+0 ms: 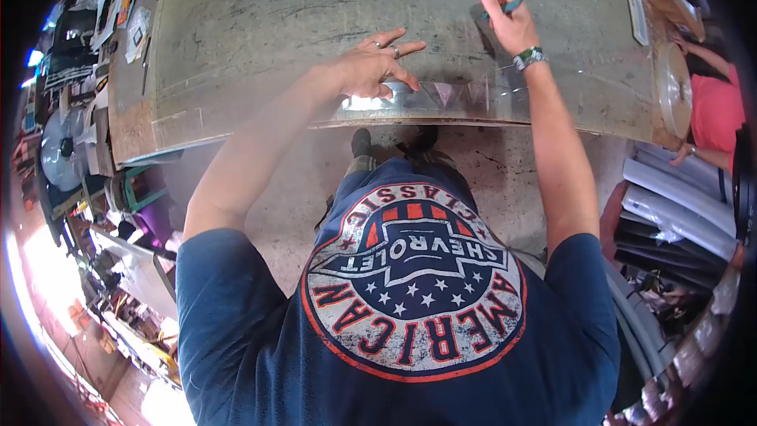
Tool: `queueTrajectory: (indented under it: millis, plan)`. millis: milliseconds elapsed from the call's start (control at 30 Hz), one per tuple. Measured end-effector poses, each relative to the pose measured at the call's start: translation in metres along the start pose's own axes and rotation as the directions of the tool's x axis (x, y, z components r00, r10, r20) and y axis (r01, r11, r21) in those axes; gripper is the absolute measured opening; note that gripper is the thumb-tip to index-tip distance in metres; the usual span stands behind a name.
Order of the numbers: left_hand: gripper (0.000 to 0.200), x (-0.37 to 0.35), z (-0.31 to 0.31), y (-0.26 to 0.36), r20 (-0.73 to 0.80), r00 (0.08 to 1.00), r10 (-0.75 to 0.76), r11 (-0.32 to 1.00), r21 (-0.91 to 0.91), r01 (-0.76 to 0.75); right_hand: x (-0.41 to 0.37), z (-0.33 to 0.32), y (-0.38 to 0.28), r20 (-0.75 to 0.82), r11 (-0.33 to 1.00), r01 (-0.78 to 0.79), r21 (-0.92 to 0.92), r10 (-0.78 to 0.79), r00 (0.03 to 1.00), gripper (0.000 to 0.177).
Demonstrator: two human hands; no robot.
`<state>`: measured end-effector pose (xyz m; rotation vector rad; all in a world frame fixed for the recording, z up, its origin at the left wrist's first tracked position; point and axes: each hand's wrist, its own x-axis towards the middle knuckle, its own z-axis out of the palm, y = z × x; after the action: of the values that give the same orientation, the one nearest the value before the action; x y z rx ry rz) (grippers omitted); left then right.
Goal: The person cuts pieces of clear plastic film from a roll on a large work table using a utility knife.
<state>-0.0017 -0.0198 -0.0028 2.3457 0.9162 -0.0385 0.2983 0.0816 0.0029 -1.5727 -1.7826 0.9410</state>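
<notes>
My left hand [378,63] rests with fingers spread on a clear plastic sheet [300,102] near the front edge of a worn green-grey worktable [315,0]. Two rings show on its fingers. Farther right and deeper over the table, my right hand [511,28] is closed around a slim teal tool [513,5], of which only a short end shows; its kind is hard to make out. A dark shadow lies on the surface beside this hand. Between the hands, near the table edge, light reflects off the clear sheet.
A white rectangular object [637,18] lies at the table's right end, next to a roll of clear film [673,91]. Another person in a red shirt [717,106] stands there. Wrapped rolls [678,205] are stacked below. Cluttered shelves and a fan [65,150] stand left.
</notes>
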Motion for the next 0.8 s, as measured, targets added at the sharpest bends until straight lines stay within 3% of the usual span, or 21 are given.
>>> queueTrajectory:
  millis: [100, 167, 200, 267, 367, 467, 533, 633, 800]
  plan:
    - [0.056, 0.000, -0.001, -0.002, -0.007, 1.000, 0.006, 1.000, 0.009, -0.005, -0.015, 0.007, 0.021, -0.166, 0.995, -0.080, -0.063, 0.068, 0.984, 0.063]
    - [0.056, 0.000, 0.004, -0.007, -0.021, 0.999, 0.024, 1.000, 0.018, -0.024, -0.034, 0.001, 0.029, -0.155, 0.948, -0.299, -0.107, 0.281, 0.947, 0.065]
    - [0.057, 0.000, 0.006, -0.008, -0.020, 0.999, 0.028, 0.999, 0.019, -0.028, -0.052, -0.013, -0.002, -0.091, 0.917, -0.371, -0.147, 0.361, 0.928, 0.066]
    - [0.057, -0.001, 0.006, -0.008, -0.019, 0.999, 0.033, 0.999, 0.012, -0.033, -0.094, -0.019, -0.030, -0.173, 0.928, -0.373, 0.007, 0.369, 0.913, 0.066]
    - [0.058, 0.000, 0.006, -0.009, -0.017, 0.999, 0.031, 1.000, 0.007, -0.031, -0.170, -0.012, -0.063, -0.147, 0.967, -0.229, 0.111, 0.244, 0.959, 0.061]
    - [0.058, -0.004, 0.005, -0.010, -0.017, 0.999, 0.037, 0.999, 0.001, -0.037, -0.228, 0.052, -0.077, -0.104, 0.945, -0.125, 0.302, 0.163, 0.981, 0.037]
    - [0.058, -0.002, 0.004, -0.011, -0.007, 1.000, 0.031, 0.999, 0.018, -0.031, -0.239, 0.092, -0.067, -0.157, 0.971, 0.149, 0.189, -0.120, 0.980, 0.024]
    - [0.059, 0.001, 0.008, -0.009, 0.015, 0.999, 0.036, 0.999, 0.029, -0.036, -0.230, 0.117, -0.076, -0.156, 0.985, 0.044, 0.167, -0.018, 0.988, 0.024]
    - [0.062, 0.000, 0.007, -0.010, 0.000, 0.999, 0.046, 0.998, 0.040, -0.046, -0.211, 0.135, -0.054, -0.204, 0.990, 0.107, 0.093, -0.086, 0.975, 0.028]
